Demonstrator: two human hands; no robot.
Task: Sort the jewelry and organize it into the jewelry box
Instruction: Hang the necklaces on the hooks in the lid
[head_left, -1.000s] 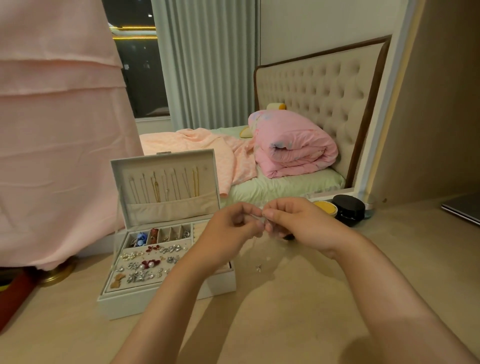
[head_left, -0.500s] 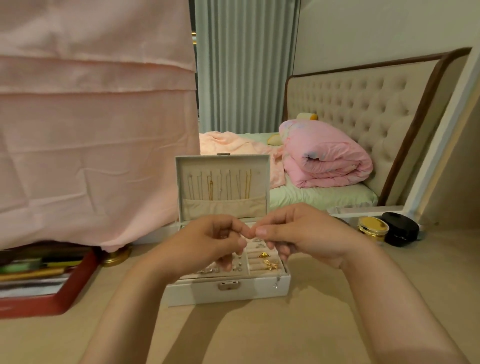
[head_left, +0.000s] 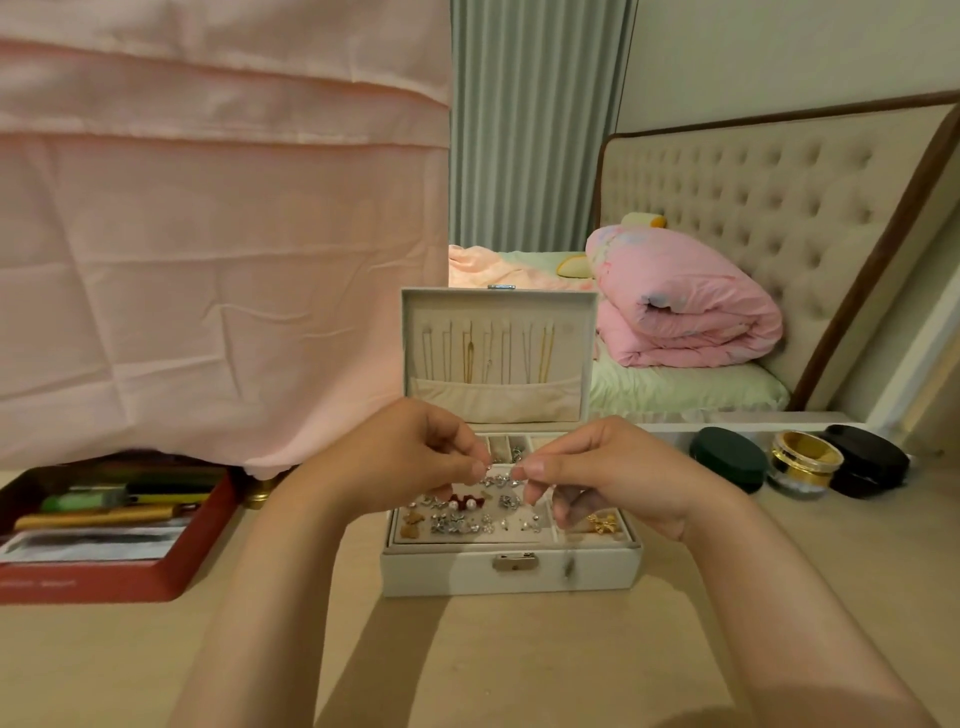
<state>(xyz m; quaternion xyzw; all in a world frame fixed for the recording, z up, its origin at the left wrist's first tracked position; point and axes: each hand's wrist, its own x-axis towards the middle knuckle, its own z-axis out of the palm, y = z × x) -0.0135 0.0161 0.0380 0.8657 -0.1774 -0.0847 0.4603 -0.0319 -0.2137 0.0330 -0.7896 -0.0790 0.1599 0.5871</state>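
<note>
A white jewelry box (head_left: 447, 571) stands open on the table, its lid upright with several necklaces (head_left: 488, 353) hanging inside. Its tray holds several silver earrings (head_left: 457, 524), a pearl pair on a red bow (head_left: 465, 503) and a gold bow piece (head_left: 602, 524). Just above the tray, my left hand (head_left: 410, 457) and my right hand (head_left: 613, 473) each pinch one end of a thin silver chain (head_left: 501, 469) stretched between their fingertips. A faint strand with a small pendant (head_left: 570, 566) hangs from my right hand in front of the box.
A red tin (head_left: 104, 577) with pens and papers lies at the left under a hanging pink cloth (head_left: 208, 234). A dark green case (head_left: 727, 457), a gold-rimmed jar (head_left: 802, 462) and a black case (head_left: 867, 457) stand at the right. A bed lies behind.
The view swung left and down, so the box now sits centred below my hands. My hands have parted slightly, the chain still pinched between them.
</note>
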